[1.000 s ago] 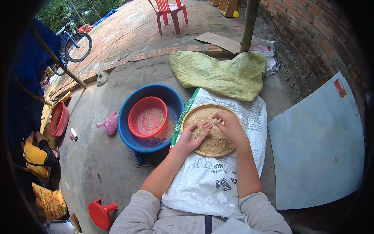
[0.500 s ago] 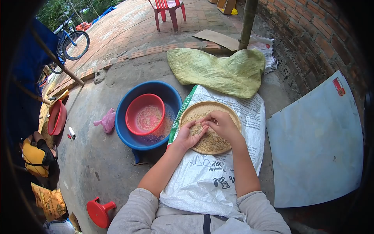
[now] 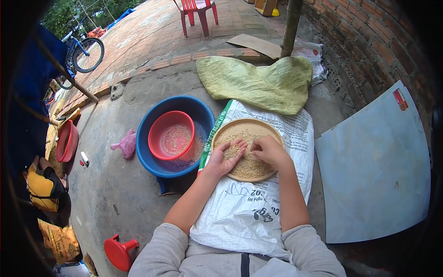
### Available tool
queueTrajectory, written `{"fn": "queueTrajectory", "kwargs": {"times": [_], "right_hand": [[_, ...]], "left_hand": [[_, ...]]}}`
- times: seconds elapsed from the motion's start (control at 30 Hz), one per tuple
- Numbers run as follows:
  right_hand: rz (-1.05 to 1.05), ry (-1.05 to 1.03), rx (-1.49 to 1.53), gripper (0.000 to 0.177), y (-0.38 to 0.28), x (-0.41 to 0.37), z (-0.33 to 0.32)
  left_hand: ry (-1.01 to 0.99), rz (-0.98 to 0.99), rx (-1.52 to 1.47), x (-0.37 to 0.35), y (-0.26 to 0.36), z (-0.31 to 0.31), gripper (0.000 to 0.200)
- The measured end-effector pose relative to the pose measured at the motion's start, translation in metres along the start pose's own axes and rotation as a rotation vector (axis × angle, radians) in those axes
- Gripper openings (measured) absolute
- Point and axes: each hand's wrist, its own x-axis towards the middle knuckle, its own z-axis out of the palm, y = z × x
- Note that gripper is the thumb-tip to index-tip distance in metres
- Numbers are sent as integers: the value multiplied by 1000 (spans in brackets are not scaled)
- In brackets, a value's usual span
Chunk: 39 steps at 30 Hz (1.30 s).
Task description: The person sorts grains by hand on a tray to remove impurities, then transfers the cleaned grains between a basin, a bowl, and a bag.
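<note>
A round shallow tray (image 3: 277, 134) with grain (image 3: 249, 168) spread in it lies on a white printed sack (image 3: 302, 152) over my lap. My left hand (image 3: 225, 157) is palm up over the tray's left part, fingers slightly curled, with some grain on the palm and fingers. Just right of it, my right hand (image 3: 270, 151) hangs over the grain with thumb and fingers pinched together; what they hold, if anything, is too small to make out. A gap shows between the two hands.
Left of the sack, a blue basin (image 3: 146, 159) holds a red basin (image 3: 153, 127) with grain bits. A red stool (image 3: 119, 251), pink bag (image 3: 127, 143), green sack (image 3: 258, 85) and grey-blue board (image 3: 374, 171) lie around. A person's foot or hand shows at far left.
My right hand has moved slightly right, away from my left fingers, opening a gap between them. My left hand stays nearly in place, and grain on it is now more visible.
</note>
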Motion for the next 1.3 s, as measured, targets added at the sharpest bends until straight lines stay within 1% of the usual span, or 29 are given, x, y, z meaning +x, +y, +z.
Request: {"fn": "queueTrajectory", "kwargs": {"times": [0.03, 0.07, 0.13, 0.17, 0.23, 0.27, 0.33, 0.37, 0.43, 0.47, 0.53, 0.57, 0.6, 0.63, 0.67, 0.7, 0.73, 0.77, 0.83, 0.87, 0.93, 0.97, 1.03, 1.07, 1.13, 1.17, 1.23, 1.27, 1.3], "right_hand": [[-166, 112, 159, 19, -13, 0, -3], [-165, 111, 160, 19, -26, 0, -6], [-237, 170, 322, 23, -48, -2, -11], [-236, 171, 324, 23, -47, -3, -12], [-204, 323, 160, 27, -42, -7, -16], [-204, 324, 160, 27, -32, -10, -16], [58, 272, -208, 31, -4, -14, -11], [59, 273, -210, 31, 6, -13, -7], [242, -91, -251, 31, 12, -13, -5], [242, -89, -253, 31, 15, -11, -5], [222, -164, -136, 28, -1, -6, -12], [222, -165, -134, 28, -8, -5, -13], [68, -86, 73, 29, -15, -3, -13], [-87, -6, 278, 30, -24, -2, -13], [-87, -7, 279, 30, -34, -3, -14], [-203, 115, 282, 28, -46, -4, -16], [-319, 240, 285, 25, -52, -5, -16], [-319, 241, 288, 25, -48, -6, -16], [-175, 369, 68, 26, -28, -11, -16], [-176, 370, 67, 26, -18, -14, -14], [280, 83, -241, 25, 0, -19, -7], [281, 85, -242, 25, 6, -17, -5], [244, -78, -194, 25, 8, -14, -5], [243, -78, -195, 25, 8, -13, -5], [59, -61, -44, 26, -11, -9, -10], [59, -62, -42, 26, -23, -8, -13], [-138, 66, 248, 29, -43, -7, -19], [-137, 66, 251, 29, -43, -8, -18], [-186, 188, 169, 31, -42, -11, -17]], "left_hand": [[12, 7, 20, -1, 0, 0, 39], [24, 14, 39, -2, 0, 0, 39], [15, 19, 40, 2, 0, -5, 39], [4, 25, 42, 4, 1, -7, 39], [-6, 9, 34, 0, 1, -2, 39], [-18, -5, 22, -2, 0, 0, 38], [-9, 4, 15, 0, 0, 0, 38], [1, 13, 8, 1, 0, 0, 38], [-1, 7, 1, 0, 0, 0, 38], [-2, 3, -6, 1, 0, 0, 38], [-8, 0, -13, 0, 0, 2, 38], [-10, -2, -20, -1, 0, 3, 38], [-8, -1, -20, -3, -1, 6, 38], [62, 42, 35, -5, -3, 10, 39], [133, 85, 89, -5, -4, 11, 39], [135, 85, 90, -5, -4, 9, 39], [85, 82, 96, -3, -4, 4, 38], [35, 80, 104, -2, -3, 1, 38], [9, 43, 53, -1, -1, 0, 38], [-19, 4, -1, 0, -1, 0, 38], [-6, 10, 1, 0, -1, 2, 38], [9, 16, 3, -1, -1, 3, 38], [0, 13, 0, 0, -1, 2, 38], [-6, 12, -5, 0, -1, 1, 38], [-18, 4, -15, 0, 0, 0, 38], [-30, -6, -26, 0, 0, 0, 38], [9, 14, 5, 0, -1, 0, 38], [46, 33, 36, 0, -1, 0, 38], [48, 33, 38, -1, -1, 1, 38]]}}
